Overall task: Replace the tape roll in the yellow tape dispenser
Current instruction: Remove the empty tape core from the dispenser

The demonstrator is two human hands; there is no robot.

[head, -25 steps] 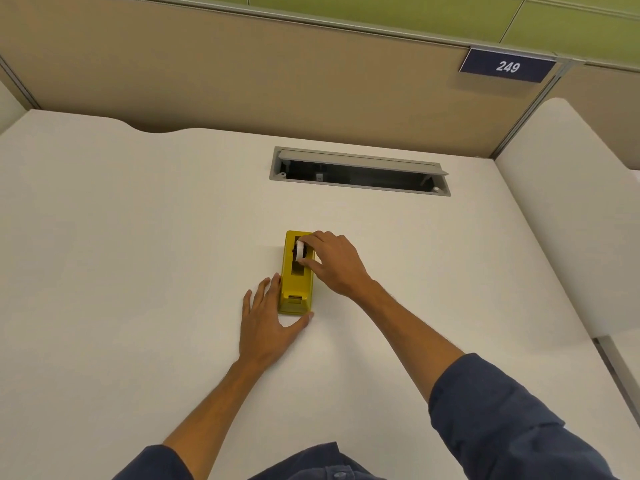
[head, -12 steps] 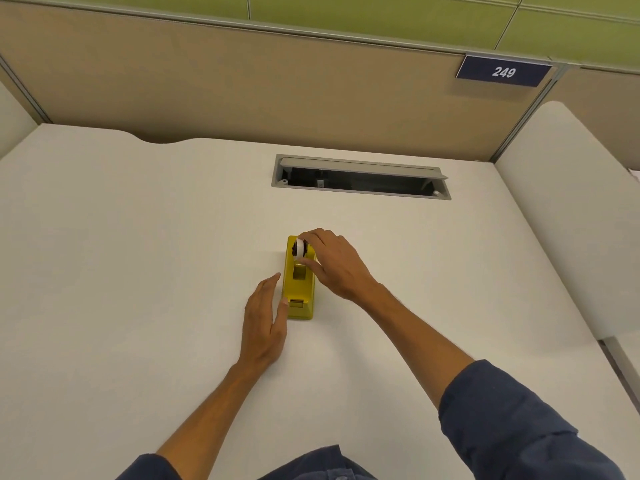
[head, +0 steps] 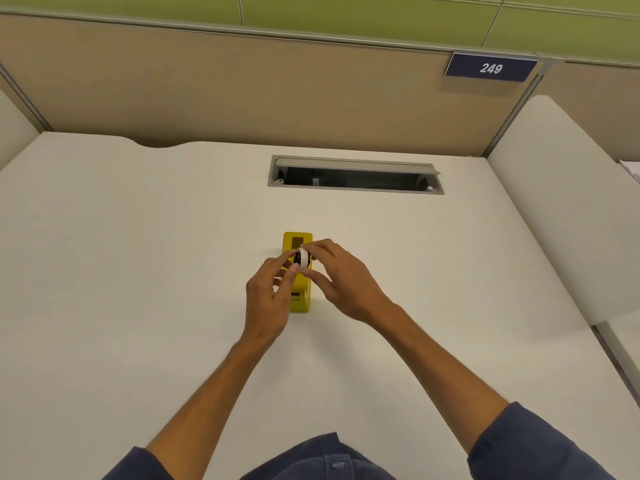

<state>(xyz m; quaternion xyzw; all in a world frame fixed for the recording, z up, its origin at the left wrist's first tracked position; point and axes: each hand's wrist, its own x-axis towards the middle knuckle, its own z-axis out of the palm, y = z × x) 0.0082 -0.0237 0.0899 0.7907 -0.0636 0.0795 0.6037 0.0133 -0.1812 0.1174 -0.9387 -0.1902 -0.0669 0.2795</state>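
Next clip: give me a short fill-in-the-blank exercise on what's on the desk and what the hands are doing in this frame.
1. The white tape roll is held above a plastic tape dispenser coloured ____.
2. The roll is pinched by the left hand and right hand, so ____ hands hold it.
3. The blue sign on the beige partition reads ____.
4. The grey rectangular cable slot in the white desk lies ____ the dispenser, away from the person.

Missing words: yellow; both; 249; beyond

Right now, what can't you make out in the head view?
- Tape roll: mostly covered by the left hand and right hand; black core hardly visible.
- Yellow tape dispenser: middle hidden by both hands; cutter too small to read.
- Cable tray: contents dark.
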